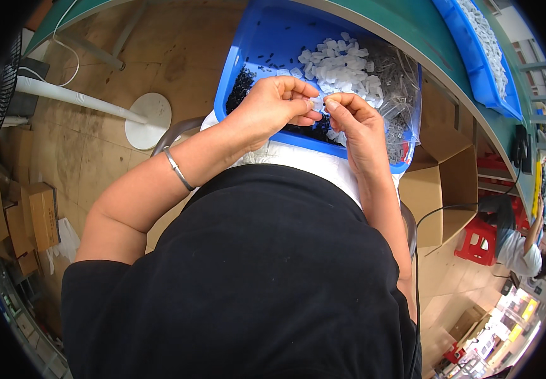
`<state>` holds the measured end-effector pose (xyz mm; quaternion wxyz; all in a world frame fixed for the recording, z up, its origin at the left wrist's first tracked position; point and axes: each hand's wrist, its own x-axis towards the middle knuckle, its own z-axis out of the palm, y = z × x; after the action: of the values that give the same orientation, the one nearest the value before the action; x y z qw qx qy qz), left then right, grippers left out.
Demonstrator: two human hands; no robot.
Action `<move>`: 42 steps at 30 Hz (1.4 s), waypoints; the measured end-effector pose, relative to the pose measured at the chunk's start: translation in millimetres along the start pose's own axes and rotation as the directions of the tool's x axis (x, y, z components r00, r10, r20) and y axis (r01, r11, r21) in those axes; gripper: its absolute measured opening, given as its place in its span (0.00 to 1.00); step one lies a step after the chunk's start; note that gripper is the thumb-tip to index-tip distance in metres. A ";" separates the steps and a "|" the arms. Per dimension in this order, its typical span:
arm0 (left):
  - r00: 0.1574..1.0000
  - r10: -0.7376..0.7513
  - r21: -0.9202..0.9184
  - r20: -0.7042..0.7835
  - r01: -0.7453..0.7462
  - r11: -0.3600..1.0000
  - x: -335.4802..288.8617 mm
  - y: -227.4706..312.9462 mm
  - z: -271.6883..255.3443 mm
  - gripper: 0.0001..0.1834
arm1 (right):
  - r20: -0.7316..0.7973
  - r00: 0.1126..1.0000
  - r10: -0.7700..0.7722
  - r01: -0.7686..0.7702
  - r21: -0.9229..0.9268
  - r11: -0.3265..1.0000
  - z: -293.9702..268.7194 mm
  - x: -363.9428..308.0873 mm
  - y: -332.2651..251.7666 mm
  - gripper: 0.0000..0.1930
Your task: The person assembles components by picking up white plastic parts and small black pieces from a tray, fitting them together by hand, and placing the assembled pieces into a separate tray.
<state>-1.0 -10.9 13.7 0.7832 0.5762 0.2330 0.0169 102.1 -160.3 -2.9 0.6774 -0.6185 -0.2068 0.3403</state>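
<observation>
A person in a black top, seen from above, holds both hands over a blue tray [225, 69] set at the lap, partly on white cloth [289, 155]. The small whitish piece [316, 102] being handled is between the two hands, at the fingertips and above the tray. The left hand [279, 107], with a silver bangle [177, 168] on its wrist, pinches that piece between thumb and forefinger; the other fingers are loosely curled. The right hand [356, 120] comes in from the other side, thumb and forefinger pressed together on a dark bit [325, 105] just beside the piece, too small to make out clearly.

Below and beyond the fingers, a heap of whitish pieces [342, 66] fills the middle of the tray. Tiny black parts [240, 87] lie at its left and beneath the hands. To the right is a clear plastic bag [406, 82] with greyish see-through parts around it.

A green bench [421, 28] curves across the top, carrying another blue tray [485, 63]. An open cardboard box [421, 192] stands to the right, near a red stool [477, 242] and a seated co-worker [518, 251].
</observation>
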 end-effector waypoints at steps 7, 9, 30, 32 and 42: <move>0.999 0.023 0.044 0.030 -0.024 0.999 1.6 -2.4 -3.1 0.14 | -0.009 0.999 -0.046 0.045 -0.088 0.995 0.2 -0.3 -1.3 0.08; 0.999 0.039 0.073 0.031 -0.041 0.996 2.1 -3.2 -2.3 0.13 | -0.011 0.998 -0.057 0.055 -0.118 0.991 -0.1 -0.5 -1.9 0.07; 0.984 0.154 0.176 0.090 -0.167 0.970 0.4 -5.5 -1.6 0.18 | 0.003 0.992 -0.122 0.117 -0.323 0.939 4.4 0.0 -9.2 0.04; 0.978 0.165 0.289 0.126 -0.195 0.937 -3.0 -1.2 2.7 0.18 | 0.026 0.999 -0.023 0.028 -0.198 0.980 -1.8 1.0 -8.8 0.05; 0.980 0.152 0.101 0.125 -0.165 0.981 -0.1 -3.9 -2.7 0.14 | -0.196 0.969 -0.148 0.059 -0.400 0.915 -65.6 -9.7 -39.5 0.08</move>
<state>-3.0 -9.8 9.5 0.7583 0.6357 0.1406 0.0329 149.5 -213.2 27.3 0.5763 -0.7634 -0.2261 0.1841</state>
